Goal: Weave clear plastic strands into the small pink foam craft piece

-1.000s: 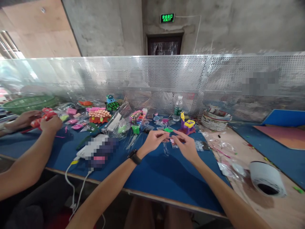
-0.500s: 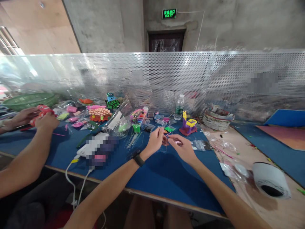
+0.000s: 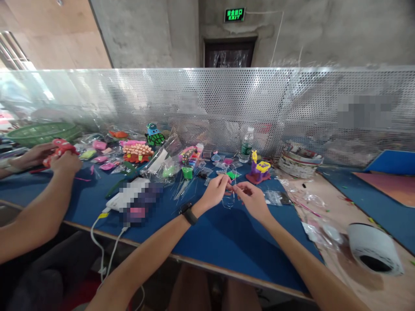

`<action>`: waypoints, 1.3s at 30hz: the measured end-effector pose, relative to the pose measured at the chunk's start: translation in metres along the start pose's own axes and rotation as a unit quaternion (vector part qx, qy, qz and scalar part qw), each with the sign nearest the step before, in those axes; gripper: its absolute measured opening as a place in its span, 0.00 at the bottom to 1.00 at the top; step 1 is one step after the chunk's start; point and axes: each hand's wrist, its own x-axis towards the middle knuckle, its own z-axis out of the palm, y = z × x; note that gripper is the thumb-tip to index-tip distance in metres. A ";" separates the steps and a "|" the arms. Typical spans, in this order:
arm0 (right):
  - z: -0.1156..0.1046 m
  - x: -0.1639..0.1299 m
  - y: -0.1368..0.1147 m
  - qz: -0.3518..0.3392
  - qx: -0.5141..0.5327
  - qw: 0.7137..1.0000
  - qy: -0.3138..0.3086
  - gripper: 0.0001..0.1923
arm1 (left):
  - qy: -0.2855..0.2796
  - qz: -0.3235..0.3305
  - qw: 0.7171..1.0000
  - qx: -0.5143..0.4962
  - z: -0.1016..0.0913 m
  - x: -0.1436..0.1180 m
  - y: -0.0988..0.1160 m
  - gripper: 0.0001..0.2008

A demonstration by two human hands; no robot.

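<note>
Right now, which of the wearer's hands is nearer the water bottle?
Right. The right hand sits just below the water bottle; the left hand lies farther to the bottle's left.

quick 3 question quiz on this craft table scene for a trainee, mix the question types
1. True or false: the left hand and right hand meet at a small clear plastic bag.
2. Which wrist wears the black watch? A) left B) right
3. Fill in: the water bottle stands upright in front of the perforated metal ____.

Key: 1 true; 2 A; 3 screen
</note>
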 end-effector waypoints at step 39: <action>-0.016 0.019 0.020 0.032 0.143 0.988 -0.040 0.24 | -0.088 0.142 0.964 0.207 -0.016 0.004 0.004 0.19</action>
